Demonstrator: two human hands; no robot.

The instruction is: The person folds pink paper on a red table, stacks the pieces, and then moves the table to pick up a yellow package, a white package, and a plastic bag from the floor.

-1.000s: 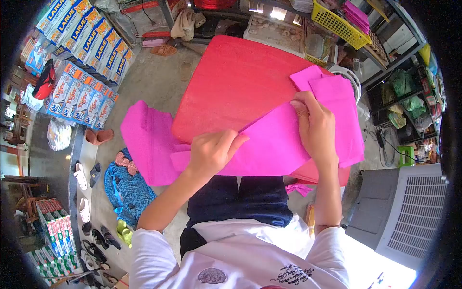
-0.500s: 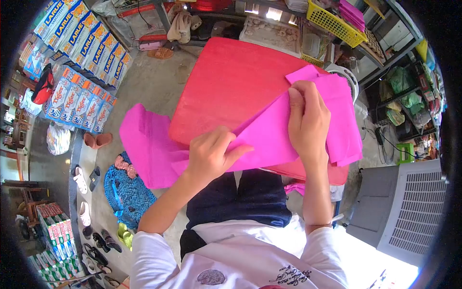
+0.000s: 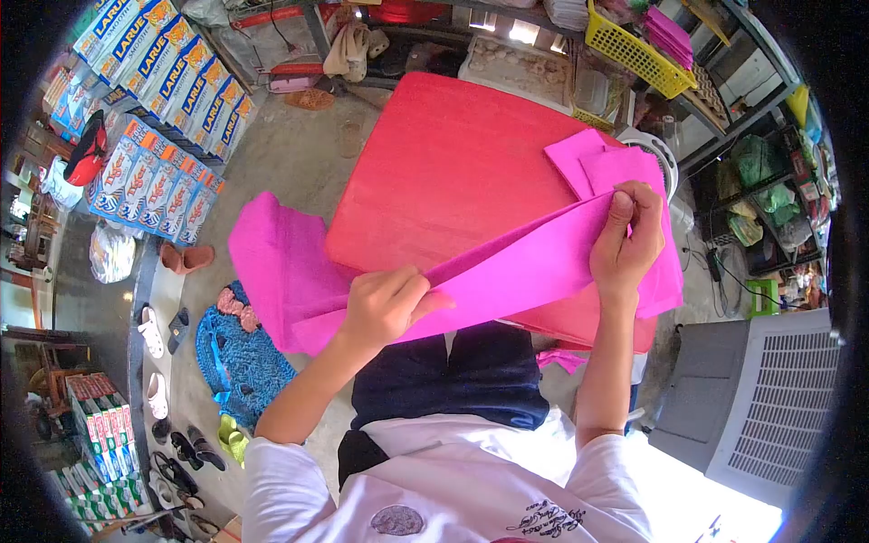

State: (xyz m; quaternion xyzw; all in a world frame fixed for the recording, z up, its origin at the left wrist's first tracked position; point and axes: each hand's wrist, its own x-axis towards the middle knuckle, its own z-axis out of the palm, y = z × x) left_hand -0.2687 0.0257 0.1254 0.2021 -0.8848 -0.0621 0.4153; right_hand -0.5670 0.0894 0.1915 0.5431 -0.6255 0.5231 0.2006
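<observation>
We hold a long strip of pink crepe paper (image 3: pixel 507 271) stretched between both hands above the near edge of the red table (image 3: pixel 444 154).

Left hand (image 3: pixel 385 308): the fingers are closed around the paper, with the thumb pressed along the upper fold. The paper passes through this grip. Beyond the hand, on its outer side, a wide loose portion spreads out past the table's left edge and hangs over the floor.

Right hand (image 3: pixel 625 244): the thumb and forefinger are pressed together, pinching the upper edge of the same paper at its far end. The remaining fingers curl behind the sheet; we cannot tell whether they touch it. Under and beyond this hand more folded pink paper (image 3: pixel 606 167) lies flat on the table's right corner, touching the held strip.

Between the two grips the paper forms a narrow folded band. Its long axis runs from the left hand, low and near the body, up and away to the right hand, which is higher and further out. The band rises steadily along that line and is taut, with lengthwise creases visible.

Below the band we see dark trousers (image 3: pixel 444 376) and the white shirt (image 3: pixel 434 480). A grey slatted appliance (image 3: pixel 769 398) stands well apart on the right-hand side, and printed cartons (image 3: pixel 163 118) are stacked well beyond the left hand.
</observation>
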